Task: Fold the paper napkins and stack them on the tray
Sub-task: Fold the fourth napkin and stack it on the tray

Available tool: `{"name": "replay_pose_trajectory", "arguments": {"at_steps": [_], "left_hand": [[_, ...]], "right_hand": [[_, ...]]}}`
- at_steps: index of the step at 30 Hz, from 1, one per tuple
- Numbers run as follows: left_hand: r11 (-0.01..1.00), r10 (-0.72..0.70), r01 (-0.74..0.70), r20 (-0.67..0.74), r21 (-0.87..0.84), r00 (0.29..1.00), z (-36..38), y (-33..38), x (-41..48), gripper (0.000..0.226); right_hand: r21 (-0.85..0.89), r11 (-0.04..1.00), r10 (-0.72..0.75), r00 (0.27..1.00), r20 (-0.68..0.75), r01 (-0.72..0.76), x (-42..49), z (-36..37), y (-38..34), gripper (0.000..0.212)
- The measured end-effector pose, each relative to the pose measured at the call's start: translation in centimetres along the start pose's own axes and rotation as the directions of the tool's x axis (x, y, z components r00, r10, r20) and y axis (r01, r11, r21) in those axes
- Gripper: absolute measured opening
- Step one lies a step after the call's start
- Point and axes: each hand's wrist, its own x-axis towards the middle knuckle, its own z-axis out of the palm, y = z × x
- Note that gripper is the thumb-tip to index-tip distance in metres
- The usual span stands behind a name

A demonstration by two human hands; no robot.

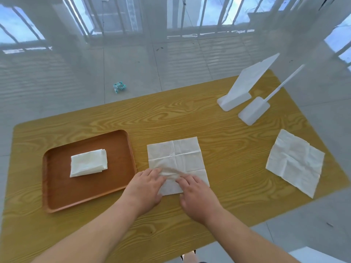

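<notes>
hands point(171, 188) on napkin point(176, 158), tray point(57, 186) beside

Yellow wood-grain table point(190, 118), carrying a brown tray point(57, 186) at left, an open napkin point(176, 154) flat at centre, another napkin point(296, 164) at right, two white stands point(235, 99) point(253, 111) side by side at far right.

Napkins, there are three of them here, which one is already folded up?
The folded napkin lying in the brown tray is a small thick rectangle. The middle napkin under both hands and the right-side napkin lie open flat on the table.
</notes>
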Motion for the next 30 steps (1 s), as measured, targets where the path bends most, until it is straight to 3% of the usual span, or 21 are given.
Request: {"name": "replay_pose_trajectory", "arguments": {"at_steps": [7,12,15,18,21,25,27,30], "left_hand": [[0.995,0.037,-0.031,-0.061,0.097,0.997,0.0,0.2,0.2,0.037],[1.0,0.012,-0.014,-0.092,-0.024,0.996,0.0,-0.4,0.1,0.041],[0.999,0.038,-0.04,-0.081,-0.018,0.996,0.0,-0.4,-0.3,0.058],[0.996,0.077,-0.074,-0.056,0.056,0.995,0.3,-0.1,-0.4,0.07],[0.997,0.074,-0.072,-0.09,0.026,0.993,-0.1,0.3,-0.6,0.073],[0.999,0.027,-0.02,-0.245,0.029,0.969,-0.4,0.2,-0.7,0.044],[0.999,-0.029,0.034,-0.261,0.014,0.965,-0.5,-0.2,-0.7,0.034],[0.99,-0.083,0.05,-0.254,-0.133,0.964,-0.7,-0.4,-0.7,0.061]], "right_hand": [[-0.132,0.991,-0.005,1.0,0.0,0.005,0.1,-0.9,1.3,0.057],[-0.186,0.981,0.044,0.997,-0.068,-0.056,0.4,-1.3,1.6,0.009],[-0.183,0.981,0.05,0.998,-0.043,-0.057,0.9,-1.4,1.2,0.005],[-0.113,0.993,0.024,0.999,-0.046,-0.029,1.3,-1.4,0.6,0.016],[-0.006,1.0,0.01,0.998,-0.058,-0.01,1.3,-1.8,-0.1,0.02],[-0.008,1.0,-0.015,0.997,-0.076,0.014,0.9,-2.2,0.0,0.022],[-0.02,1.0,-0.015,0.999,-0.046,0.014,0.6,-1.9,0.2,0.033],[-0.045,0.999,-0.025,0.999,-0.022,0.024,-0.1,-1.0,0.5,0.053]]}}
